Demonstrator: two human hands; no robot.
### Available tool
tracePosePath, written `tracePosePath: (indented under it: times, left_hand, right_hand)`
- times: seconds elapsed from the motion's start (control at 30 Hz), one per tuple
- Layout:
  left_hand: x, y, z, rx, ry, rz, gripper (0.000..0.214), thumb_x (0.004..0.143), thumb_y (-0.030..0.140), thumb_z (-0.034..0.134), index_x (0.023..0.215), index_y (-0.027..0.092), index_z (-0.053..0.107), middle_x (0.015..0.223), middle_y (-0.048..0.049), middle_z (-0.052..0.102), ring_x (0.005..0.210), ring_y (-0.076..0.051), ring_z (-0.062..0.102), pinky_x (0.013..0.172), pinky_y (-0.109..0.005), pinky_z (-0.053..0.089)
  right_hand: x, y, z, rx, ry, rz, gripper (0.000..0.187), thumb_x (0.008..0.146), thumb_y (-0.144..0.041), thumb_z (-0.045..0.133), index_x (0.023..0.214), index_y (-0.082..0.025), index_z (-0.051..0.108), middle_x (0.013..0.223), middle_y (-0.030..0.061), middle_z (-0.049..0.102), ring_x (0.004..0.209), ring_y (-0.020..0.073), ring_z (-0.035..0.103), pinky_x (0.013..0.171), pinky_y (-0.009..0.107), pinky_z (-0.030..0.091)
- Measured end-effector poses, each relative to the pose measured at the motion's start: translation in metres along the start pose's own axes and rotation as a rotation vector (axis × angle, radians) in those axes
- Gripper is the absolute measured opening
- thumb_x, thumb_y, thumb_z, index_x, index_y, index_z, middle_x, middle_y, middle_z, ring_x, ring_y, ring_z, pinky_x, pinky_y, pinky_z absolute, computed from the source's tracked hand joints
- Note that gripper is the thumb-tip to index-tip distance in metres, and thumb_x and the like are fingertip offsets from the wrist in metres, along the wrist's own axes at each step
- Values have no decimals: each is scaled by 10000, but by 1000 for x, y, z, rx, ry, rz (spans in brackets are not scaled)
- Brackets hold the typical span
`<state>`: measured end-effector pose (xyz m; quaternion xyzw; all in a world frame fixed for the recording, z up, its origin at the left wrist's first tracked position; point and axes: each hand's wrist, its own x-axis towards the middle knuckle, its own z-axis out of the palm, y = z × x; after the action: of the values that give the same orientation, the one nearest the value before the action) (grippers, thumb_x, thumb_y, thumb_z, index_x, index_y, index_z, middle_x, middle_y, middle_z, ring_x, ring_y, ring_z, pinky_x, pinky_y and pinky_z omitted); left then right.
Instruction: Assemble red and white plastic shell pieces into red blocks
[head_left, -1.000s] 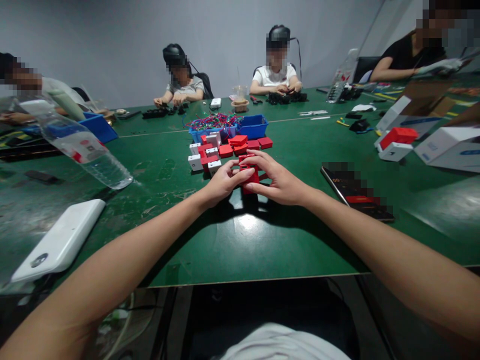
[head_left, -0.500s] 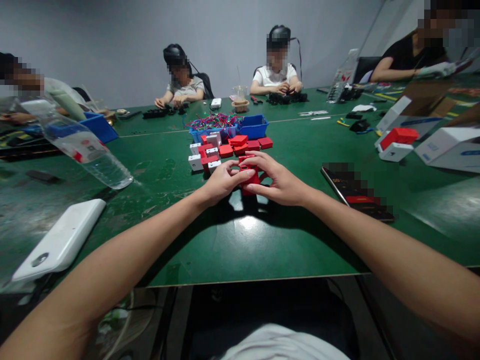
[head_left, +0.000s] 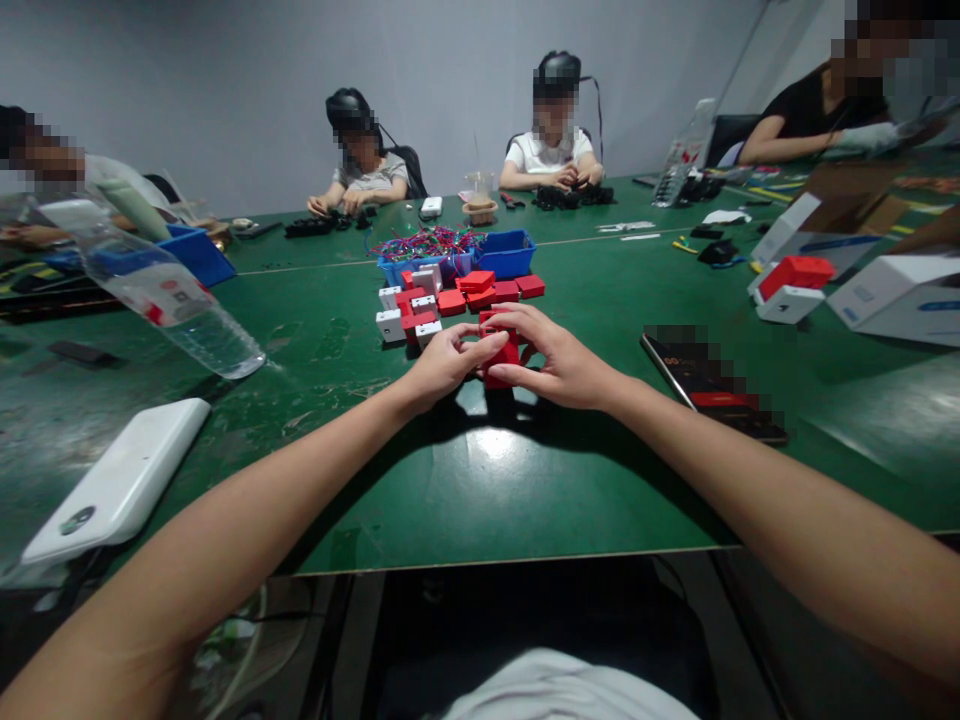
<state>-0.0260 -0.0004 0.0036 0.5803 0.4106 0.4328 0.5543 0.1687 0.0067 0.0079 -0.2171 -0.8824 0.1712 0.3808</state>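
Observation:
Between my two hands is a small red box (head_left: pixel 510 372), held just above or on the green table (head_left: pixel 420 500); I cannot tell whether it touches the surface. My left hand (head_left: pixel 446 365) grips its left side, thumb across the front. My right hand (head_left: pixel 562 365) wraps the right side, with fingers over the top and the thumb low on the front. Part of the box is hidden behind my fingers. Just beyond my hands lie several red boxes (head_left: pixel 480 284) and several white and red ones (head_left: pixel 390 326) in a cluster.
Behind the cluster stand a blue bin of coloured wires (head_left: pixel 431 245) and another blue bin (head_left: pixel 510 254). A plastic bottle (head_left: pixel 172 295) and a white power bank (head_left: pixel 120 480) lie left. A phone (head_left: pixel 705 385) and white cartons (head_left: pixel 900 295) are right. Several people sit around the table.
My left thumb has shifted slightly on the front of the red box. Both hands keep nearly the same place around it.

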Motion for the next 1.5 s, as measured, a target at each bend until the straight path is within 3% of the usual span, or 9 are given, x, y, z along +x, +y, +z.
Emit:
tracePosePath:
  times: [0.37, 0.83, 1.0, 1.17, 1.3, 1.5]
  left_hand:
    - [-4, 3, 0, -31, -48, -6, 691, 579, 413, 900, 1107, 133, 554, 934, -48, 725, 830, -180, 700, 764, -301, 543]
    - [-3, 3, -1, -3, -45, 8, 685, 579, 427, 901, 1094, 132, 558, 892, -51, 733, 767, -174, 707, 709, -288, 553]
    - [-2, 3, 1, 38, -8, -27, 670, 577, 457, 891, 1060, 112, 579, 795, -39, 726, 665, -150, 670, 623, -255, 513]
    - [-2, 5, 4, -15, 8, -24, 718, 527, 432, 914, 1061, 89, 580, 844, -61, 734, 697, -146, 665, 633, -243, 510]
    - [-1, 3, 2, 13, -10, -53, 704, 570, 464, 890, 1077, 91, 575, 764, -35, 707, 634, -118, 623, 600, -225, 480]
    - [2, -6, -3, -46, -8, -11, 616, 636, 477, 844, 1070, 119, 596, 809, -11, 677, 654, -103, 609, 604, -211, 448]
  right_hand:
    - [0, 7, 3, -92, -16, -108, 543, 844, -299, 699, 1339, -247, 482, 1343, 153, 509, 1321, 297, 491, 1076, 513, 459]
    - [0, 3, 1, -63, -11, -93, 514, 826, -306, 703, 1292, -239, 497, 1316, 151, 522, 1282, 293, 516, 1061, 503, 463]
    - [0, 5, 0, -80, -12, -80, 522, 829, -276, 702, 1299, -243, 478, 1332, 152, 527, 1275, 288, 529, 1067, 512, 460]
    - [0, 6, 1, -84, -11, -96, 529, 832, -314, 711, 1300, -205, 489, 1328, 180, 527, 1282, 304, 523, 1062, 512, 463]
    - [0, 7, 1, -93, -15, -84, 539, 822, -279, 720, 1304, -194, 495, 1325, 181, 537, 1277, 296, 529, 1067, 501, 462]
    - [0, 2, 1, -18, -16, -50, 525, 863, -436, 695, 1315, -233, 521, 1351, 149, 536, 1305, 288, 511, 1095, 501, 439]
